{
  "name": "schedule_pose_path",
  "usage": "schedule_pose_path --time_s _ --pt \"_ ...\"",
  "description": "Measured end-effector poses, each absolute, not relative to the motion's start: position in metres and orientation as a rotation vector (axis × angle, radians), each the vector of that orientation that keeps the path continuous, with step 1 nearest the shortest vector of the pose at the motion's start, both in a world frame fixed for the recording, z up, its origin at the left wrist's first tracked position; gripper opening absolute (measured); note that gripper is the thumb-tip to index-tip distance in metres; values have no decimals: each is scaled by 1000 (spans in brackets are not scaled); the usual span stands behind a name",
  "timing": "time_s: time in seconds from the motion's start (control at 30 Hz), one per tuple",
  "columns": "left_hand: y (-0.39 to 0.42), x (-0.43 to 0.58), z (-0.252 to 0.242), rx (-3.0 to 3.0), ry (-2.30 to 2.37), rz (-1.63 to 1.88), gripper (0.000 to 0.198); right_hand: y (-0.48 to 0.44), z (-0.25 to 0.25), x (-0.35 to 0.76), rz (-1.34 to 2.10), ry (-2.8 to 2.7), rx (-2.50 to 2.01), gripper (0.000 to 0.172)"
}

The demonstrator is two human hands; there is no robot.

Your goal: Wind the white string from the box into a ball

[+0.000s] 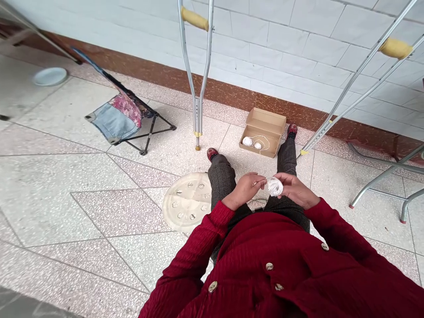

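My right hand (294,190) cups a small ball of white thread (274,187) against its fingers. My left hand (245,190) pinches a thin strand running from that ball, close to its side. Both hands are held over my lap, above my dark checked trousers (221,181). Beyond my feet, an open cardboard box (266,120) holds two more white thread balls (247,141) joined by a loose strand.
Aluminium crutches (198,75) lean upright against the tiled wall, with a second crutch (361,84) to the right. A round plastic lid (187,202) with small shiny pieces lies by my left knee. A folding stool (121,117), a pale plate (49,76) and a metal-legged table (384,176) stand on the floor.
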State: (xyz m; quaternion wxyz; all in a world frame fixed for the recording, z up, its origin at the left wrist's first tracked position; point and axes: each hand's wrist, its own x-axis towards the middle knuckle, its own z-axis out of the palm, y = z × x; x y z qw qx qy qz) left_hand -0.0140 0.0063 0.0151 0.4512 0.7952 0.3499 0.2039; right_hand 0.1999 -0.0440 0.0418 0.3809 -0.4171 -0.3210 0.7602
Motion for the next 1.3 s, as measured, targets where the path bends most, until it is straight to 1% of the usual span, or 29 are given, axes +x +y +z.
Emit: schedule_pose_path --time_s 0.1,0.2,0.33,0.4,0.47,0.5,0.57,0.63,0.7,0.8,0.93,0.97,1.1,1.3 --pt "0 -10 9 1823 889 510 40 -26 58 209 1750 -624 -1091 35" --pt "-7 -11 6 1766 884 434 42 0 59 218 1484 -581 -1155 32" --pt "-11 -15 15 1777 867 370 42 22 30 222 1100 -799 -1341 36" --pt "-9 -16 22 1840 866 368 41 20 10 218 1023 -1048 -1468 34" --pt "-5 -18 26 1934 878 379 41 7 -5 213 1094 -1317 -1572 30" --pt "-2 -19 27 1978 884 390 40 -1 -9 211 1205 -1425 -1582 29" --pt "4 -23 26 2028 886 409 39 -18 -10 208 1574 -1523 -1487 28" --pt "9 -27 24 2016 859 416 35 -31 -2 209 1942 -1411 -1287 29" --pt "11 -28 21 1982 803 424 32 -38 10 213 2096 -1189 -1124 32" --pt "11 -24 19 1993 693 452 31 -39 27 219 2078 -930 -1009 36" --pt "9 -16 17 2015 656 502 29 -34 45 216 2039 -755 -910 54" --pt "9 -15 16 1981 672 519 29 -32 49 213 2021 -733 -908 54" --pt "17 -20 8 1795 786 574 29 -29 65 206 1983 -714 -932 43" --pt "38 -37 -14 1909 939 507 28 -23 82 215 1777 -633 -1004 43"
